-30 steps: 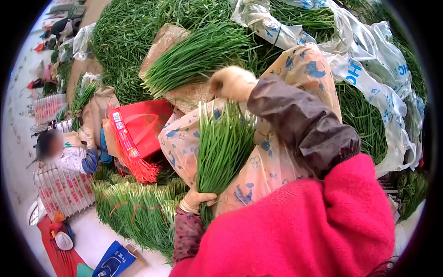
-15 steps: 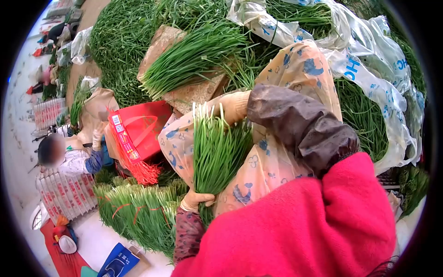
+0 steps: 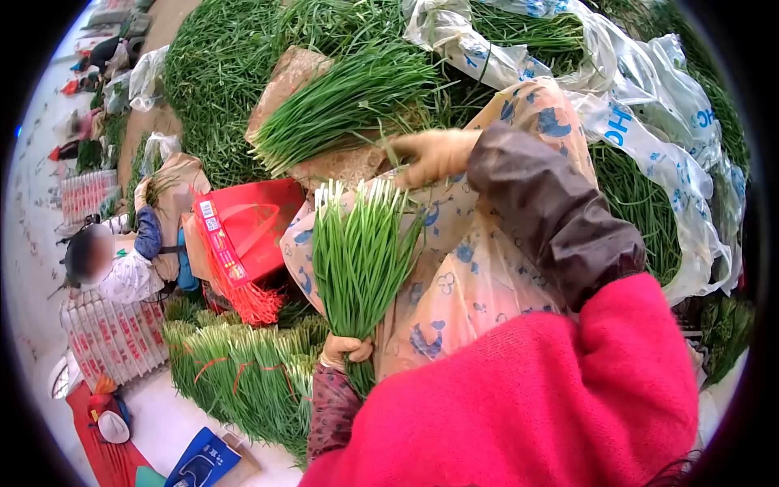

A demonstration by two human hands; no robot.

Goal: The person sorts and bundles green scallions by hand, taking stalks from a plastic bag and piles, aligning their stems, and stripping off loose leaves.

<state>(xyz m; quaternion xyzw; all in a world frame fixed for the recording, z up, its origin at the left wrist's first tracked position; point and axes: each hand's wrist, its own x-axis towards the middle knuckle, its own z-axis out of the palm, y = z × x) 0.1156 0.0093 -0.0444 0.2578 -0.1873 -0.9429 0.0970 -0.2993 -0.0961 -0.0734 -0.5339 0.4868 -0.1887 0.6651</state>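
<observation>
My left hand (image 3: 346, 351), in a tan glove, grips a bunch of long green stalks (image 3: 357, 260) near its lower end, the pale ends pointing up. My right hand (image 3: 434, 156), also gloved and slightly blurred, is just above and right of those pale ends, fingers apart and nothing held. A patterned plastic sheet (image 3: 479, 284) with blue prints covers my lap beneath the bunch. Beyond it a loose bundle of green stalks (image 3: 341, 105) lies on a tan board (image 3: 337, 169).
A red bag (image 3: 256, 227) with red ties (image 3: 256, 302) stands left of the sheet. Tied bundles (image 3: 235, 365) stand at lower left. A large green heap (image 3: 211, 89) lies behind, with clear plastic (image 3: 649, 138) at right. Another person (image 3: 126, 272) sits at far left.
My right hand has drawn away from the bunch's pale ends, up and right, and its fingers are apart. The bunch has shifted slightly left, its pale ends now more even.
</observation>
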